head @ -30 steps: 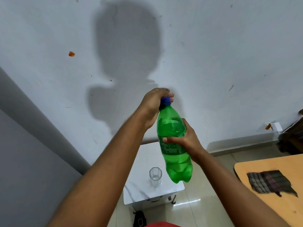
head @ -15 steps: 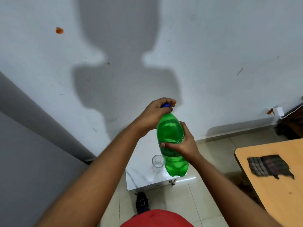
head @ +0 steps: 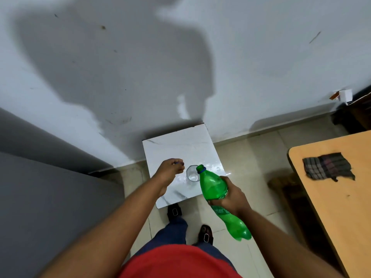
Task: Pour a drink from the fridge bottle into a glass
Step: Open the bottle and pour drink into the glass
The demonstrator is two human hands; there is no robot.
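Our right hand (head: 230,195) grips the tilted green bottle (head: 216,189), mouth over the glass (head: 192,173); our left hand (head: 170,167) pinches the blue cap (head: 177,163).

We see the small white counter (head: 180,145) mostly bare: its whole far half up to the wall (head: 261,77) lies open. Near the front edge the glass (head: 192,173) stands hemmed in, our left hand (head: 170,169) just beside it on one side, the tilted bottle (head: 214,187) mouth at its rim on the other. The wooden table (head: 331,197) stands well apart to the right, with tiled floor (head: 251,157) between.
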